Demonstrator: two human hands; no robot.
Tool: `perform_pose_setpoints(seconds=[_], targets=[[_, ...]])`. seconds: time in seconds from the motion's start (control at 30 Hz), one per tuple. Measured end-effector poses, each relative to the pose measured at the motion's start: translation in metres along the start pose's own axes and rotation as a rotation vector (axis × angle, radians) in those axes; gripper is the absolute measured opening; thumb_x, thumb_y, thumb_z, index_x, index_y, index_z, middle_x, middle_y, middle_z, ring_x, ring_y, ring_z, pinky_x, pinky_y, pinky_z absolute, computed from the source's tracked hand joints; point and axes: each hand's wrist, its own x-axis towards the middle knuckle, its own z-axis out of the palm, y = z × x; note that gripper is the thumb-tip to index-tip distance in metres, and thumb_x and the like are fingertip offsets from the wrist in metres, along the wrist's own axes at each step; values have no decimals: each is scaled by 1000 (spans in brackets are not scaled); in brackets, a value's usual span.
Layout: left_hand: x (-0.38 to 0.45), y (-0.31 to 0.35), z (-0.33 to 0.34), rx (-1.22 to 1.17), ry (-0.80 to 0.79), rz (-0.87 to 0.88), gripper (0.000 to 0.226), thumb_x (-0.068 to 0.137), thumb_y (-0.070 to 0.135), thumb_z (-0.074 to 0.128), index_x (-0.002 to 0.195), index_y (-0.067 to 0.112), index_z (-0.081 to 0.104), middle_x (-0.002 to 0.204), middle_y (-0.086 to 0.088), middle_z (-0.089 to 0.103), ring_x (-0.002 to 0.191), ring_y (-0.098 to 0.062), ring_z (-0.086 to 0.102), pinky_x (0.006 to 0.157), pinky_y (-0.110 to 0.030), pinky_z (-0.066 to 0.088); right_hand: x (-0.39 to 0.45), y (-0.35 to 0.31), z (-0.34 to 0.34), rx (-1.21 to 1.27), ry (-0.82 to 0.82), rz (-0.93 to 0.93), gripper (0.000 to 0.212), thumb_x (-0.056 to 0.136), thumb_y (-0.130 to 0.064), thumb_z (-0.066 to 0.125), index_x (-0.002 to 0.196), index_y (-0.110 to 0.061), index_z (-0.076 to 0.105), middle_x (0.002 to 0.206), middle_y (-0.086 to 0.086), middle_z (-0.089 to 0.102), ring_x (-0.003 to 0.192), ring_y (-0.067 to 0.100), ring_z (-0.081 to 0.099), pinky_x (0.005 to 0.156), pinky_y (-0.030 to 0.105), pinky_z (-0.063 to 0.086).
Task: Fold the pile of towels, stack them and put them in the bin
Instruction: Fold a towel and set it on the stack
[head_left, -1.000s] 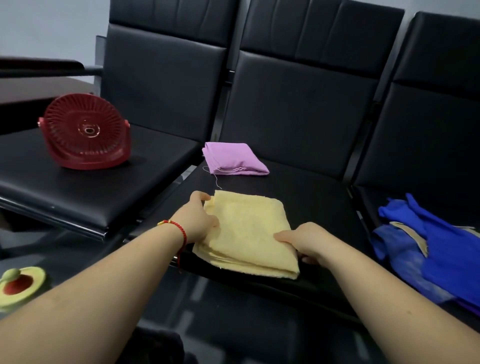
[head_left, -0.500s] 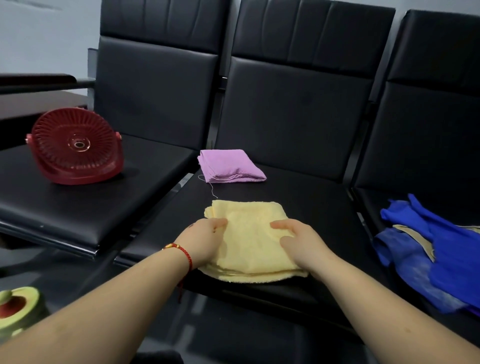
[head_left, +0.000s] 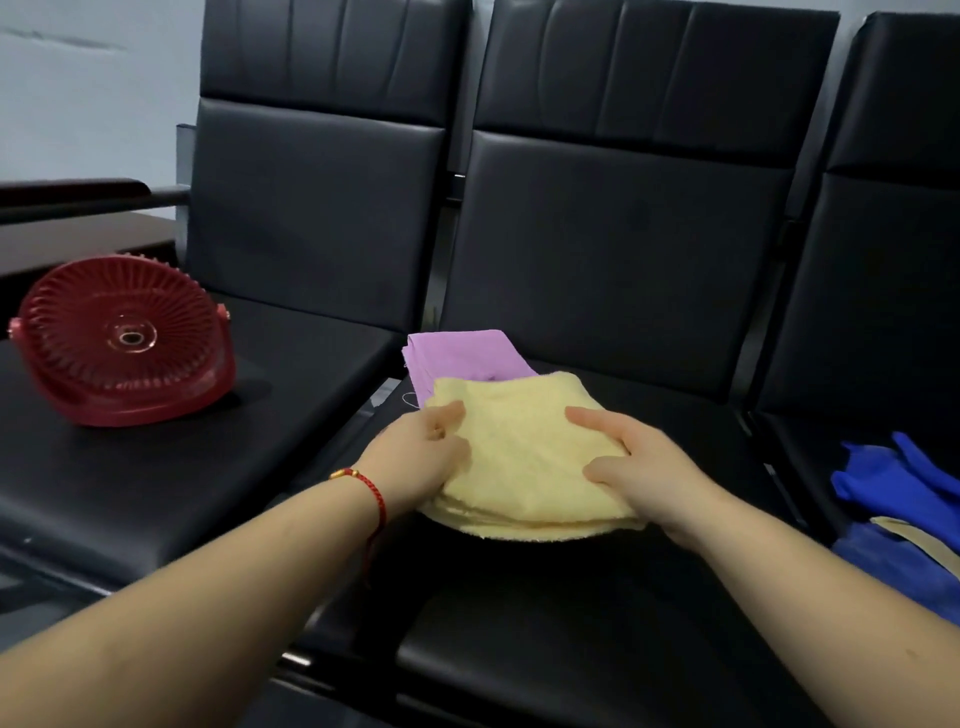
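One head-worn view looks forward and down from close above the middle seat (head_left: 571, 597), facing the seat backs; fan (head_left: 122, 340) left of it, blue cloth (head_left: 904, 483) right.

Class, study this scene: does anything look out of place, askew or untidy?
A loose thread trails from the folded pink towel onto the seat. The blue cloths lie crumpled, unfolded, on the right seat. A red fan sits tilted on the left seat, unrelated to towels.

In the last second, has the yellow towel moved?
Yes. The yellow towel, held by both hands, has moved away from the person toward the purple towel; its far edge now overlaps it where a gap of seat showed before.
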Motion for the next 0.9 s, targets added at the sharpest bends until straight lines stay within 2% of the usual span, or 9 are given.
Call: perform_pose_setpoints(seconds=[0.1,0.2,0.33,0.43,0.57,0.67,0.77,0.83,0.9], targets=[[21,8,-11,32,-11,41,49,91,20,51,139,32,44,129,4,51,118,-16,50,93,-23,38,31,-12,-7,-9,-12,-6,63,87,-4,52,134,-45,45,147,-4,33,98,8,43,62,16,37],[48,8,-18,107,1,51,17,92,22,51,103,34,48,105,3,49,100,-18,53,95,-35,43,64,-22,-9,-8,-36,-9,63,88,-2,50,136,-43,45,147,-5,32,79,4,46,61,17,44],[82,7,-26,149,36,31,45,94,26,51,138,22,44,114,1,52,113,-21,53,95,-32,41,110,-30,-5,-18,-39,-35,63,88,-2,51,136,-42,45,150,-4,31,75,2,47,62,14,44],[113,4,-31,115,64,32,35,95,25,50,130,25,48,100,12,50,103,-19,51,88,-30,40,154,-33,-2,-9,-48,-57,63,87,-1,51,135,-42,47,149,-3,32,82,1,45,58,15,41],[152,0,-32,94,118,10,55,95,26,49,147,26,32,140,0,46,123,-21,47,94,-26,36,203,-37,3,31,-20,-46,61,88,0,48,134,-41,49,145,-2,34,89,7,45,59,19,35],[179,-12,-24,48,114,-43,56,95,24,50,148,23,31,140,-3,46,122,-20,48,90,-22,35,232,-26,16,24,-14,-7,59,89,-1,48,134,-39,49,144,-2,35,100,14,43,59,19,33],[195,-30,-10,24,86,-116,55,95,25,51,147,23,34,144,-4,43,124,-20,49,101,-25,37,242,-3,34,19,-52,36,52,92,-10,50,136,-37,47,124,-7,48,99,13,54,63,18,41],[200,-36,-5,9,102,-127,54,94,23,51,146,26,36,143,-2,44,120,-22,52,98,-26,39,246,7,38,38,-41,37,48,93,-16,50,136,-37,47,107,-14,49,100,6,49,74,22,47],[201,-39,-5,-44,99,-136,54,93,21,51,145,28,37,143,-2,45,120,-24,52,95,-25,39,247,11,37,43,-39,26,46,93,-20,52,136,-37,47,124,-11,50,95,5,52,71,20,46]])
